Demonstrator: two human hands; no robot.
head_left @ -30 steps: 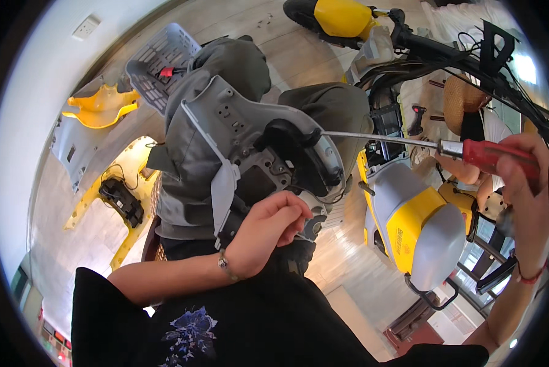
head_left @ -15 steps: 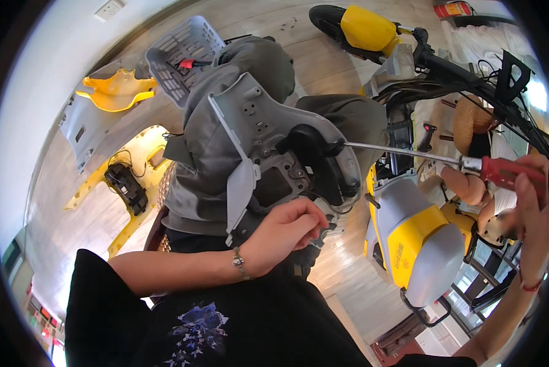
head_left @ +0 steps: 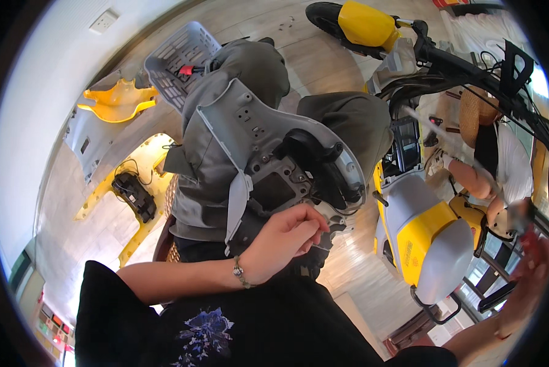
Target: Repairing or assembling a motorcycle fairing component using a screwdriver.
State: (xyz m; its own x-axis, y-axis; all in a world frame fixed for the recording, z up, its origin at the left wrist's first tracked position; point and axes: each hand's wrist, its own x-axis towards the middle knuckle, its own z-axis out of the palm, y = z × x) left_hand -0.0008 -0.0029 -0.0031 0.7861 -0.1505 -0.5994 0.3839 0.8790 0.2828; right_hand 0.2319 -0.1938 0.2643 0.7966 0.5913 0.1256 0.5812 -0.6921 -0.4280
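A grey moulded panel [head_left: 250,122] with a black curved piece [head_left: 323,177] lies across my grey-trousered legs. My left hand [head_left: 291,235] rests at its lower edge, fingers curled; whatever they may hold is hidden. My right hand [head_left: 530,272] is at the far right, closed on a red-handled screwdriver [head_left: 531,248], blurred by motion, its long shaft angled up to the left, away from the panel's fixing points. Beside me stands a partly stripped yellow-and-grey scooter [head_left: 418,235] with exposed black cables.
A grey basket [head_left: 170,49] holds a red-handled tool. Yellow shells [head_left: 115,98], a grey panel [head_left: 82,144] and a black module [head_left: 131,189] lie at left. A yellow-fendered wheel [head_left: 363,24] is at top. Another person's leg [head_left: 470,177] shows beyond the scooter.
My right hand has swung the screwdriver off the black piece on the panel and moved lower at the right, tilting the shaft upward. My left hand has stayed by the panel's lower edge.
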